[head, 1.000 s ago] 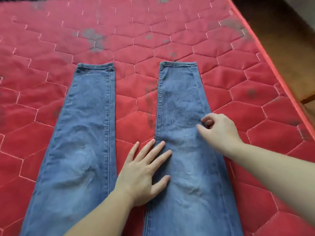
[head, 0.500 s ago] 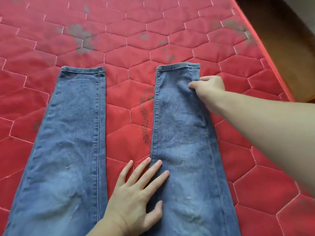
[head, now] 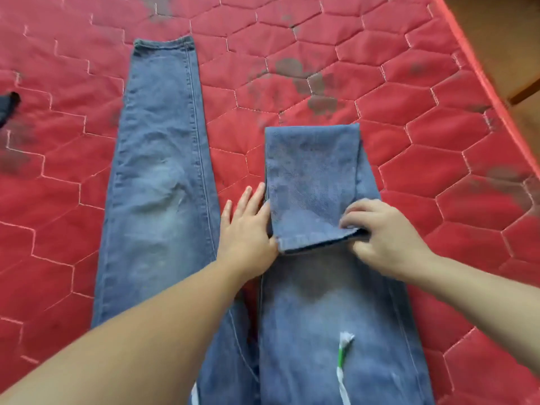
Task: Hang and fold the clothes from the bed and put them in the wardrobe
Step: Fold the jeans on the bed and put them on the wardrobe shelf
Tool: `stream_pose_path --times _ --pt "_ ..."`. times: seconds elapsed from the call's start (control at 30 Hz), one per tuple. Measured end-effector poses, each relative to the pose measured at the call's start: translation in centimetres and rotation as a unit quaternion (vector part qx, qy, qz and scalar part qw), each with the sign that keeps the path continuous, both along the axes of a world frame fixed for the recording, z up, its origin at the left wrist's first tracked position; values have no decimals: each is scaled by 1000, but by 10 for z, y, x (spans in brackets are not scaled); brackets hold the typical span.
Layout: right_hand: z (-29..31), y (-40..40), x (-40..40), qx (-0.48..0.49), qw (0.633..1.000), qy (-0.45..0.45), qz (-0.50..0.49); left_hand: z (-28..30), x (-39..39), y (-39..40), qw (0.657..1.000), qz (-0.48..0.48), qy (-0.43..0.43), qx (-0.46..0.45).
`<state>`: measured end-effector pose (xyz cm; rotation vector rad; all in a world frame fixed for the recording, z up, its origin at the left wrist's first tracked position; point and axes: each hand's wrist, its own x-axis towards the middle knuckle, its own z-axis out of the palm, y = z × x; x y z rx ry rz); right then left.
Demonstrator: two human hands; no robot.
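Observation:
A pair of faded blue jeans (head: pixel 157 176) lies flat on the red quilted mattress (head: pixel 409 159). Its left leg stretches straight away from me. The right leg (head: pixel 312 176) is folded back on itself, so its hem lies near the knee. My right hand (head: pixel 382 232) pinches that hem at its right corner, fingers curled over the cloth. My left hand (head: pixel 248 226) lies flat with straight fingers against the left edge of the folded leg. A white and green drawstring (head: pixel 343 355) rests on the thigh near me.
A dark piece of cloth (head: pixel 7 105) pokes in at the left edge. The mattress edge (head: pixel 479 74) runs diagonally on the right, with brown floor (head: pixel 502 33) beyond it. Grey smudges mark the quilted cover.
My right hand took the right leg's hem and drew it back toward me, folding the leg in half. My left hand stayed by the leg's inner edge.

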<state>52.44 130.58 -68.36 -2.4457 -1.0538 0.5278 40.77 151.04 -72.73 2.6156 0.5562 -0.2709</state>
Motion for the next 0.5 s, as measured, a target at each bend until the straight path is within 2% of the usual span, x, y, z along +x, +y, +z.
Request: stream_pose_path --times 0.07,0.17,0.2,0.27,0.3,0.37,0.43,0.47,0.5 --pt "-4 -19 -24 11 999 -2 -44 12 -30 -20 999 41 -7 -35" --pt "5 -35 -48 31 998 -16 -46 32 -51 -44 993 107 -29 -35" --pt "11 -39 -53 35 998 -22 -37 40 -51 -52 984 158 -37 -81" --pt "25 -48 -62 38 998 -45 -16 59 -50 -64 939 268 -71 -204" --pt "31 -52 -65 40 997 -65 -7 68 -51 -70 918 307 -92 -235" --pt "44 -60 -70 47 995 -89 -21 87 -54 -81 900 346 -101 -246" --pt "53 -67 -75 56 994 -76 -52 101 -56 -90 875 372 -69 -304" --pt "57 -71 -79 62 994 -69 -53 107 -57 -92 836 393 -40 -380" --pt "60 -75 -85 67 994 -68 -45 112 -56 -93 773 418 -3 -478"
